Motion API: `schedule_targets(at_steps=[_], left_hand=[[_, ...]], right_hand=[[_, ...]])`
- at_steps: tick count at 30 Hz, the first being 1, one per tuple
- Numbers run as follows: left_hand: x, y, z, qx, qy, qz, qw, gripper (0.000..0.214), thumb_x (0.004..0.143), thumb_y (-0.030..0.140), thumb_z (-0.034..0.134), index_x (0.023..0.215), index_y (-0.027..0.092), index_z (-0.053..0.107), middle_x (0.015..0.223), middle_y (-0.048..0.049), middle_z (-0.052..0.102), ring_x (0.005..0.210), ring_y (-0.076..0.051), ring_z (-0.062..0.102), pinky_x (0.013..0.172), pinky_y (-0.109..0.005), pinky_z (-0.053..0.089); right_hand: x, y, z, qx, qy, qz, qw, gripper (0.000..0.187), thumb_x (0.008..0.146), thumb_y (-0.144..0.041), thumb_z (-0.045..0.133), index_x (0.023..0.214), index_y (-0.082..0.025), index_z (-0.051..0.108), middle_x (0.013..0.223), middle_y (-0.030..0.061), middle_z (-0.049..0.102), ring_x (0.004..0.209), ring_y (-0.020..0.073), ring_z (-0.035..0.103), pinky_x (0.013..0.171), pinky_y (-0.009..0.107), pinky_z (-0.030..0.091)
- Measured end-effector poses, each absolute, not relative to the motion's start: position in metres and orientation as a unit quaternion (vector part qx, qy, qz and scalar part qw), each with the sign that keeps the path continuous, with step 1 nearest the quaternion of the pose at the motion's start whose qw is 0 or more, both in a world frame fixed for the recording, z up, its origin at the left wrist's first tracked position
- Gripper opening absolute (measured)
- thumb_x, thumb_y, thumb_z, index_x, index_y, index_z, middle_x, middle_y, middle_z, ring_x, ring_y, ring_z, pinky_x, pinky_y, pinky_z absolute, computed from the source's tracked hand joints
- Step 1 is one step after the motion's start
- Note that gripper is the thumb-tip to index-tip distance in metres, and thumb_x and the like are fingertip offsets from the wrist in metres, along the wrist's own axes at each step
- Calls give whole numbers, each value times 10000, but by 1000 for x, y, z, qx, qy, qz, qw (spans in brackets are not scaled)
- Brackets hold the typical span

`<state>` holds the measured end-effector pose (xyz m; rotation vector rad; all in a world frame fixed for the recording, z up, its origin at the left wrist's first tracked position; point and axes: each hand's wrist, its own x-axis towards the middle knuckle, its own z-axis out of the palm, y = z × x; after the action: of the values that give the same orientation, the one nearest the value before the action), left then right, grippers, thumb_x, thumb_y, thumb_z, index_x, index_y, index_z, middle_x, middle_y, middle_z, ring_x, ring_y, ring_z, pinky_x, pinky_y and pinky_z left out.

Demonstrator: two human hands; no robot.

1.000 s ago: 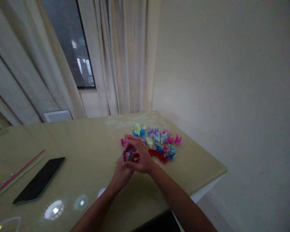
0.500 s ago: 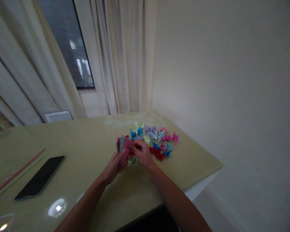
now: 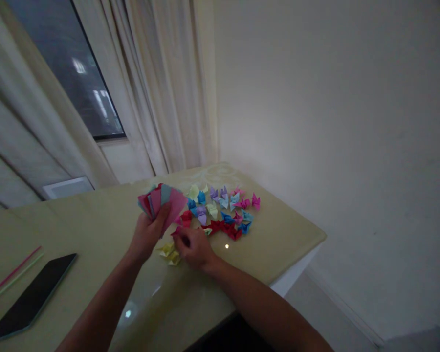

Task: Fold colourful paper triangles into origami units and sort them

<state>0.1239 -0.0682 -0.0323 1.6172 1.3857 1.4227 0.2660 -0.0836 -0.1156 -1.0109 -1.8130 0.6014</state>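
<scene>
My left hand point(image 3: 145, 238) is closed round a fanned stack of coloured paper sheets point(image 3: 174, 206), pink, red and pale blue, raised above the table. Lower and to the right, my right hand point(image 3: 197, 248) pinches a small dark-pink folded paper piece point(image 3: 176, 231); its full shape is hidden by the fingers. Yellow folded paper figures point(image 3: 172, 255) lie beside that hand on its left. Just beyond it are red paper figures point(image 3: 231, 230), looking like origami cranes. Farther back spread several more in purple, blue, pale green and pink, among them a magenta one point(image 3: 255, 201).
The glossy table point(image 3: 286, 234) ends in a corner at the right, near a plain wall. On the left lie a dark phone or tablet point(image 3: 33, 296) and two thin sticks, one pink point(image 3: 14, 273) and one green point(image 3: 12, 282). Curtains point(image 3: 168, 88) hang behind.
My hands have moved apart: the left one lifted the paper stack up and leftward, fanned wider. The right one came down left with the dark-pink piece. The view has turned slightly right.
</scene>
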Motion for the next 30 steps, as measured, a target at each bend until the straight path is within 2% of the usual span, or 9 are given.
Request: schedule_targets(at_steps=[3,5,9,12,16,19,23,25,30], left_hand=[[131,-45,-8,682,472,479,289,399,767,564,779,802,186,654,645,31,561,589,-131,505,501,-203,393],[137,-33,-3,709,471,431,297,432,762,605,762,803,185,669,649,20,558,585,-139,502,496,-214,379],[146,-19,-8,711,490,376,337,669,844,823,518,729,174,631,570,9,509,482,-123,419,429,-229,293],[151,-9,-12,683,506,373,372,746,842,887,441,721,172,616,557,4,513,456,-121,421,402,-230,294],[162,15,-7,690,489,404,348,645,791,814,618,781,169,637,633,-8,596,538,-147,523,450,-236,391],[175,34,-1,703,464,433,320,586,733,731,729,816,155,660,674,1,613,587,-138,531,522,-237,439],[190,54,4,691,497,412,324,655,857,791,516,791,155,656,555,21,517,477,-121,445,439,-228,353],[194,65,6,689,505,393,340,681,898,792,425,795,159,657,541,12,524,450,-126,445,419,-231,342],[195,99,5,713,521,350,312,576,783,739,657,703,169,651,538,3,557,465,-129,465,417,-232,292]], right_hand=[[255,-95,-125,-351,-854,168,345,281,957,-350,663,722,-211,597,694,-18,671,620,135,587,576,255,311],[249,-103,-128,-295,-906,130,274,279,979,-408,655,776,-218,631,789,-7,740,698,148,654,569,260,309],[246,-114,-121,-225,-950,97,193,286,1035,-476,591,919,-234,691,923,-12,793,782,162,713,542,281,325],[249,-118,-114,-202,-959,100,173,299,1060,-484,554,974,-235,695,958,-17,799,795,162,727,528,283,346],[248,-118,-117,-184,-959,128,174,316,1072,-490,523,977,-236,686,972,-22,804,769,149,729,523,269,362],[245,-115,-121,-185,-956,142,180,301,1068,-483,536,989,-238,692,1009,-26,810,808,150,740,530,268,375],[242,-113,-121,-190,-956,153,161,329,1061,-505,535,961,-240,704,1003,-32,813,810,154,748,492,265,364],[241,-112,-121,-190,-955,160,163,330,1061,-508,533,955,-246,702,1016,-37,813,802,151,751,482,260,367],[243,-107,-127,-157,-952,205,165,308,1048,-490,578,902,-242,686,944,-41,807,763,122,749,543,194,446]])
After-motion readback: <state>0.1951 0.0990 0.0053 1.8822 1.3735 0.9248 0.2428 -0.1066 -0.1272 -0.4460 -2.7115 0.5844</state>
